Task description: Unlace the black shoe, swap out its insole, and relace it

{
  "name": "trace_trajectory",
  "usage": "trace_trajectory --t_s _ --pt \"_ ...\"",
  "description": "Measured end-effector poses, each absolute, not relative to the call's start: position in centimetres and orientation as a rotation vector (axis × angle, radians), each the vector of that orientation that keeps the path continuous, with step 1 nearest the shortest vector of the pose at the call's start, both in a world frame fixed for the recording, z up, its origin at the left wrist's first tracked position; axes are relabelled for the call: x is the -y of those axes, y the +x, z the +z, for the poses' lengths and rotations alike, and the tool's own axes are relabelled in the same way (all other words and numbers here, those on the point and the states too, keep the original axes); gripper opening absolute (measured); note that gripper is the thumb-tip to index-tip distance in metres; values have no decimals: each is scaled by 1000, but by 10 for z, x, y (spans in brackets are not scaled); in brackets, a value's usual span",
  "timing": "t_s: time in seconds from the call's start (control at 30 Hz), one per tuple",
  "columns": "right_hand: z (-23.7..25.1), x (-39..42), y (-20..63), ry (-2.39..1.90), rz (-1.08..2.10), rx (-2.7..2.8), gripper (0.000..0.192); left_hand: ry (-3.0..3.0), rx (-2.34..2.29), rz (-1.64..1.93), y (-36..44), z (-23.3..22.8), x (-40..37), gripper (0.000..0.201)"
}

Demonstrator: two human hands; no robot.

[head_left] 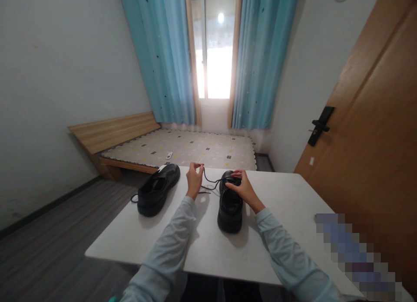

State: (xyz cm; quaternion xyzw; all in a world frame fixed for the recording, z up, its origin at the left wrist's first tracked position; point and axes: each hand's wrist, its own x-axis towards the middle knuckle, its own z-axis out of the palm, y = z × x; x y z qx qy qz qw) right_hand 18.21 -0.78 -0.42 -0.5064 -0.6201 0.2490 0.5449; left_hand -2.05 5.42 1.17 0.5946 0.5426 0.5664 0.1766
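Note:
A black shoe [230, 221] rests on the white table [202, 258] in front of me, its heel toward me. My left hand [194, 180] is raised to the left of it and pinches a black shoelace [211, 181] between thumb and fingers. The lace runs from there to the upper of the shoe, and one loose end lies near the tabletop. My right hand [246, 189] grips the shoe's lacing area from the right, thumb on the near side; whether it also has lace in its fingers is hidden. A second black shoe [153, 200] sits at the table's left edge.
Beyond the table is a low bed [195, 148] with a patterned mattress and a small white object [169, 155] on it. A wooden door [361, 119] with a black handle stands at right. A pixelated patch [355, 254] covers the table's right edge.

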Motion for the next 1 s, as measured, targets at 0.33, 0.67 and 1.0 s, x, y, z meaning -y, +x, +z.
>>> trace_trajectory --t_s 0.33,0.67,1.0 --pt "2 10 183 -1162 419 1680 15 1964 -1122 1415 -12 23 -32 14" --pt "-8 2 185 -1254 434 1751 15 2328 -983 1062 -12 9 -27 10" --pt "-10 0 187 -1260 440 1792 26 2446 -980 983 -15 10 -27 16"
